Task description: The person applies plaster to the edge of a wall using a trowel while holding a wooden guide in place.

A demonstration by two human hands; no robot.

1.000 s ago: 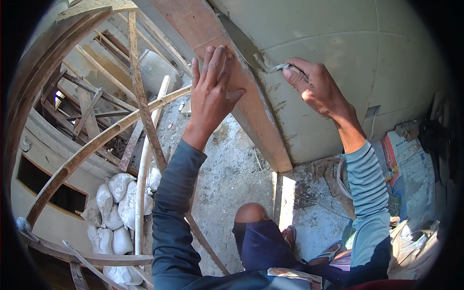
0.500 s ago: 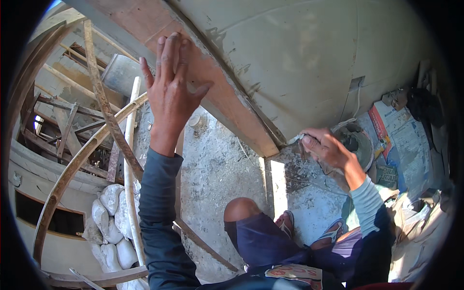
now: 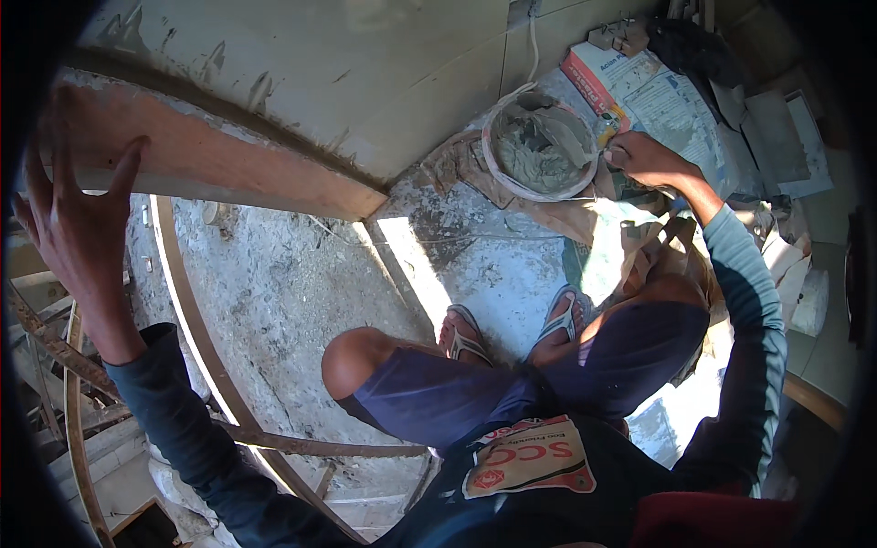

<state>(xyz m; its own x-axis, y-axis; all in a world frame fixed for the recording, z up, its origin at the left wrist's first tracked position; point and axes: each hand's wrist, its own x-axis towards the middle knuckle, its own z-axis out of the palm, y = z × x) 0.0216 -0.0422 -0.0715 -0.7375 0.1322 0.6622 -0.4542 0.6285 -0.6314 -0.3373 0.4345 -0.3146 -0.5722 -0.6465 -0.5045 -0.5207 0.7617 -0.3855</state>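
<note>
My left hand [image 3: 78, 215] is raised at the far left, fingers spread against the reddish face of a long ledge [image 3: 210, 137] below the wall. My right hand [image 3: 653, 163] is closed at the right rim of a round white-rimmed bucket [image 3: 494, 163]. Wet grey plaster [image 3: 539, 151] fills part of the bucket, with a flat grey shape in it near my fingers. Whatever my right fingers grip is hidden. A small yellow piece [image 3: 606, 135] shows just beyond the fingertips; I cannot tell whether they touch it.
A grey-green wall panel [image 3: 384, 82] rises behind the ledge. Printed sacks [image 3: 671, 100] lie beyond the bucket, and crumpled brown paper [image 3: 603, 228] lies in front of it. Wooden strips [image 3: 187, 301] cross at the left over a dusty concrete floor [image 3: 265, 274]. My sandalled feet stand below the bucket.
My view has swung right. My right hand has moved from the ledge's near end to the bucket's right rim. My left hand remains spread at the ledge.
</note>
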